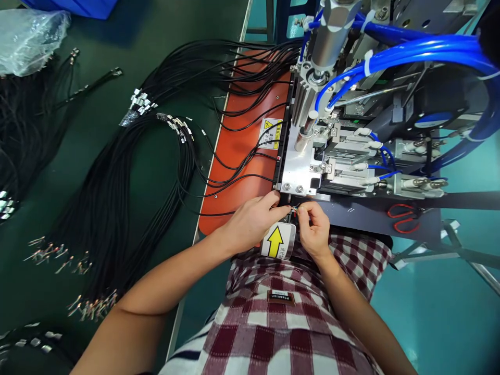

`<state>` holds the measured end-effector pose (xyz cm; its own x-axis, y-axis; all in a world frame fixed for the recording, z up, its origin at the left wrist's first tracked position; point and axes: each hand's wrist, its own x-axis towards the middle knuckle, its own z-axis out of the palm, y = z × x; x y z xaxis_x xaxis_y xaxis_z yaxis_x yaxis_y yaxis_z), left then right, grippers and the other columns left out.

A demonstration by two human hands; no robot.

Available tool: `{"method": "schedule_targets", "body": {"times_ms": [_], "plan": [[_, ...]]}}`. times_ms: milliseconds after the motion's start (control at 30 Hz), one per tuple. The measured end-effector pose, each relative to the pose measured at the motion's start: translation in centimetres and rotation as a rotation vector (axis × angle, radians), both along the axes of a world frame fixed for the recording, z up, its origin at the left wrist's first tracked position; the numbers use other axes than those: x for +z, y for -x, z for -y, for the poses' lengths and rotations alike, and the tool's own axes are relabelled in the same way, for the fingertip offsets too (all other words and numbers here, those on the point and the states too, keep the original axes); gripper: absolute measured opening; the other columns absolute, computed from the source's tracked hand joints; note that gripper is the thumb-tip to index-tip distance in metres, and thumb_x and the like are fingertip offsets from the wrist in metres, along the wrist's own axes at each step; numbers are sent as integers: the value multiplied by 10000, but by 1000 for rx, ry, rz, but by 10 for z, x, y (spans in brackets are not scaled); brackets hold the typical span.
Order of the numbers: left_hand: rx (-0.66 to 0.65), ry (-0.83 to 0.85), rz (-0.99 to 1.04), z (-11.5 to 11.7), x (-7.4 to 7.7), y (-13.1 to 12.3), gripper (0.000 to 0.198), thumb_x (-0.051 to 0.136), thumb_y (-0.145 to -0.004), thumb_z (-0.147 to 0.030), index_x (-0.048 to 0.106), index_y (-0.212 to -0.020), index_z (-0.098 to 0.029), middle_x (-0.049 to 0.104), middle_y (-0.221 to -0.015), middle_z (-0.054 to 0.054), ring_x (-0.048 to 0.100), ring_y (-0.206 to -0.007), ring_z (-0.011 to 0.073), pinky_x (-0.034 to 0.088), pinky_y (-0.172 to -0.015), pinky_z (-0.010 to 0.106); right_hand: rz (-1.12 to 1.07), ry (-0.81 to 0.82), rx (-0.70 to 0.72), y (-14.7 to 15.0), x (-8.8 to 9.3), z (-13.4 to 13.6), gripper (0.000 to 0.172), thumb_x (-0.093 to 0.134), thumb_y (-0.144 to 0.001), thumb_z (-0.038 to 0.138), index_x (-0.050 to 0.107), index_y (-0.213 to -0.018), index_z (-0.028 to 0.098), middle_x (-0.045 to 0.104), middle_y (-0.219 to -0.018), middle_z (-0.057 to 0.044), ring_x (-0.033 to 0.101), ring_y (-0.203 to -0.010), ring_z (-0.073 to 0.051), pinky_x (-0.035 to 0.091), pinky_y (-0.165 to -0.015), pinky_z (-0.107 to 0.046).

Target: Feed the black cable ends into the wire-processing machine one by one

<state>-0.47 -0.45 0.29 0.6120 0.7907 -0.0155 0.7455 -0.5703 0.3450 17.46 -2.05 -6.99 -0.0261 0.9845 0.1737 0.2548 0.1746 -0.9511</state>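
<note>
My left hand (253,216) and my right hand (313,226) meet at the front edge of a machine's metal plate (291,172). Both pinch the stripped end of a thin black cable (296,208), where small coloured wire tips show between the fingertips. The left fingers are closed on the cable just left of the tips. My right thumb and forefinger are pressed together on the tips. Just below the hands sits a label with a yellow arrow (276,241).
Several black cables (234,172) run from the machine across an orange mat (238,146) onto the green table. A big bundle of cables with metal ends (117,208) lies left. Blue air hoses (410,52) and a cylinder (324,41) stand above. Red scissors (404,217) lie right.
</note>
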Motion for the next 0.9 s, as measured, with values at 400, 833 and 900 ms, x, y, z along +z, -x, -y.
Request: {"method": "schedule_targets", "body": {"times_ms": [400,833,900], "plan": [[13,31,13,-1,0,0,292,404,-940,-192,609,-1149,-203,539,-973,67,586,-816,172,509,-710,265,187,-142,31,-7,-2,-3,158,483,-912,222,528,-760,220,552,-696,-27,515,-648,-181,400,-623,-328],[47,43,26,-2,3,-3,311,388,-939,-183,633,-1130,-203,556,-963,73,588,-782,172,509,-677,268,129,-68,16,-6,3,-3,166,477,-922,224,533,-766,215,546,-695,-13,494,-635,-164,405,-611,-310],[49,42,18,-2,3,-3,303,401,-937,-190,638,-1126,-208,558,-958,68,588,-772,168,506,-670,260,122,-65,18,-6,4,-3,165,479,-922,215,532,-766,215,544,-697,-11,495,-638,-162,404,-613,-307]]}}
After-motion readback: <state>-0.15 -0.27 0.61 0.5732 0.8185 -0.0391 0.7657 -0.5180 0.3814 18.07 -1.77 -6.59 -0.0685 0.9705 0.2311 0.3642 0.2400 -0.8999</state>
